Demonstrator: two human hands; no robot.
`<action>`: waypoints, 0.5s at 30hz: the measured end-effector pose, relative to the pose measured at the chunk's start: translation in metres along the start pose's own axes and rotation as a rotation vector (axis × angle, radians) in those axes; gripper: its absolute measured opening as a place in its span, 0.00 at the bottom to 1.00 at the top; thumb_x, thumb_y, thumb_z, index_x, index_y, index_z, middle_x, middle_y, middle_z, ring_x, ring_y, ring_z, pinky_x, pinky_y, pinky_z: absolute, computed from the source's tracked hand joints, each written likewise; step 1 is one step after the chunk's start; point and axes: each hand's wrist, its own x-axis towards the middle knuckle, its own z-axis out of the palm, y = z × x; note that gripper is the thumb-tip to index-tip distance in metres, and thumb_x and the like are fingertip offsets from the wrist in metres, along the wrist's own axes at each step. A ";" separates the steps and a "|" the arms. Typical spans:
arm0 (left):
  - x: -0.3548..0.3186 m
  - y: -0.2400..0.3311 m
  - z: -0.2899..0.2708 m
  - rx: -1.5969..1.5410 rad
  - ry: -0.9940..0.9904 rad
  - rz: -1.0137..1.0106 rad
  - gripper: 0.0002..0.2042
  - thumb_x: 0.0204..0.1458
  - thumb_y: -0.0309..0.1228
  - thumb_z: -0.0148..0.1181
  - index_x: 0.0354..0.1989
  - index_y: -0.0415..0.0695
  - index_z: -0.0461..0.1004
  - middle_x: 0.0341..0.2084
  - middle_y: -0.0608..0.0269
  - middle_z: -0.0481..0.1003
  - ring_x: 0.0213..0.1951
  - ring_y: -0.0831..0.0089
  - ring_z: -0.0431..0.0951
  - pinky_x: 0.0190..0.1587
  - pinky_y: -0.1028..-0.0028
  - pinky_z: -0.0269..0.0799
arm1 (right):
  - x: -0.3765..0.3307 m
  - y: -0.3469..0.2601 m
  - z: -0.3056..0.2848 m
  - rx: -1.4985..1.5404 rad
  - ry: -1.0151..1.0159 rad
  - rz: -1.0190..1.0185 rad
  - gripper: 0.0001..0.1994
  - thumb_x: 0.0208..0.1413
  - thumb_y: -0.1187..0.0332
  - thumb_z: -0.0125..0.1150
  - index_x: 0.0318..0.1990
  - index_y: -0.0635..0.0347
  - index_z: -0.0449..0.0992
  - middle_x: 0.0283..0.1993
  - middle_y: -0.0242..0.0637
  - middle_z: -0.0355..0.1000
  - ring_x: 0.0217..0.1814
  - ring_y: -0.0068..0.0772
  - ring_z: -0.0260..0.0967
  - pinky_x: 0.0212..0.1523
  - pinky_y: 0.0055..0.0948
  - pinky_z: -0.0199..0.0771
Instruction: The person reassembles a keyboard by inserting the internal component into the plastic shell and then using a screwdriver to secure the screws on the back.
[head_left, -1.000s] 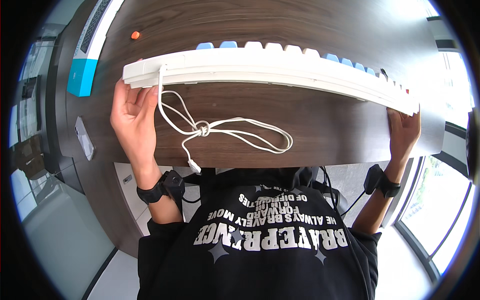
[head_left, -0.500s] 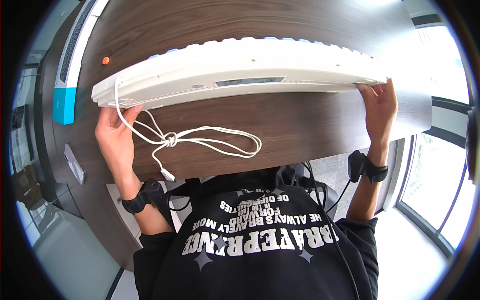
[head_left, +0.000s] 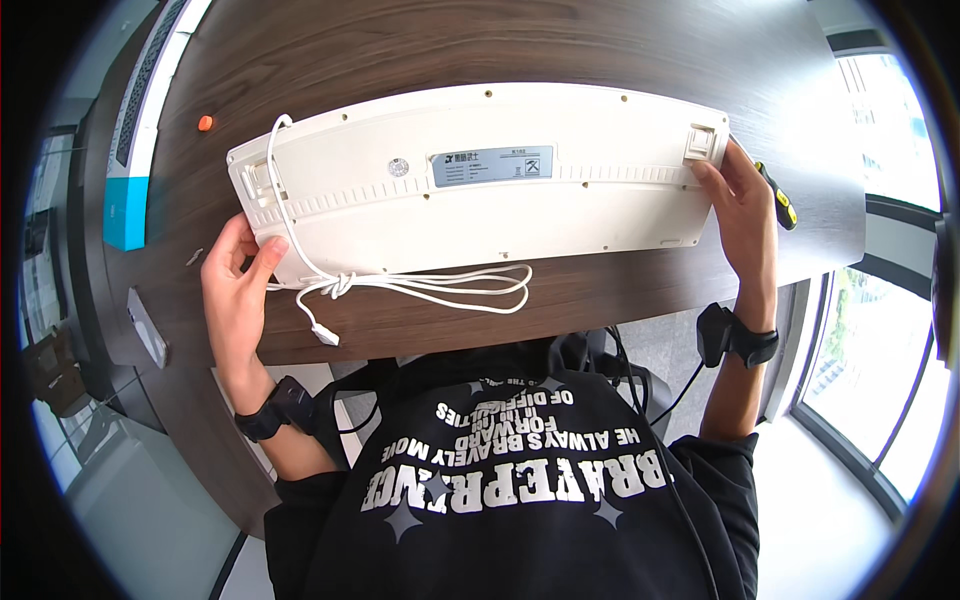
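Observation:
Between my hands is a white keyboard (head_left: 500,215), its underside turned up toward me. A grey label (head_left: 492,167), small screws and folding feet show on it, and its keys are hidden. My left hand (head_left: 240,260) grips the left end, thumb on the underside. At the right end my right hand (head_left: 742,200) holds the edge, thumb beside a folding foot (head_left: 699,142). A white cable (head_left: 440,290) crosses the left end and lies in a knotted bundle along the near edge, its plug (head_left: 325,335) at the table's front.
The dark wooden table (head_left: 480,50) lies beneath. A yellow and black tool handle (head_left: 780,198) rests right of my right hand. Leftward are an orange cap-like piece (head_left: 206,123), a long box with a blue end (head_left: 127,212) and a phone (head_left: 147,325) near the table's edge.
The keyboard has tipped so that its underside now faces up, where mainly its near edge and the key tops showed before. The tool handle on the right has come into view.

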 end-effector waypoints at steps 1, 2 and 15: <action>0.001 0.002 0.001 0.014 -0.007 -0.014 0.15 0.55 0.27 0.62 0.48 0.32 0.72 0.34 0.63 0.76 0.35 0.81 0.72 0.40 0.79 0.68 | 0.000 -0.003 0.001 -0.036 -0.003 0.033 0.17 0.60 0.66 0.60 0.54 0.65 0.73 0.39 0.39 0.76 0.41 0.23 0.73 0.49 0.29 0.74; 0.002 0.003 0.002 0.028 -0.014 -0.027 0.15 0.55 0.28 0.62 0.48 0.32 0.72 0.33 0.64 0.76 0.34 0.81 0.72 0.39 0.80 0.67 | 0.000 -0.006 0.001 -0.068 -0.031 0.054 0.19 0.61 0.65 0.59 0.56 0.66 0.71 0.39 0.40 0.76 0.42 0.24 0.73 0.50 0.29 0.74; 0.009 -0.001 -0.006 0.077 -0.116 -0.151 0.15 0.56 0.28 0.60 0.48 0.32 0.72 0.32 0.63 0.76 0.31 0.83 0.71 0.35 0.81 0.66 | 0.005 0.008 0.002 -0.026 -0.187 0.030 0.23 0.55 0.69 0.65 0.57 0.69 0.70 0.38 0.41 0.75 0.40 0.29 0.72 0.45 0.33 0.76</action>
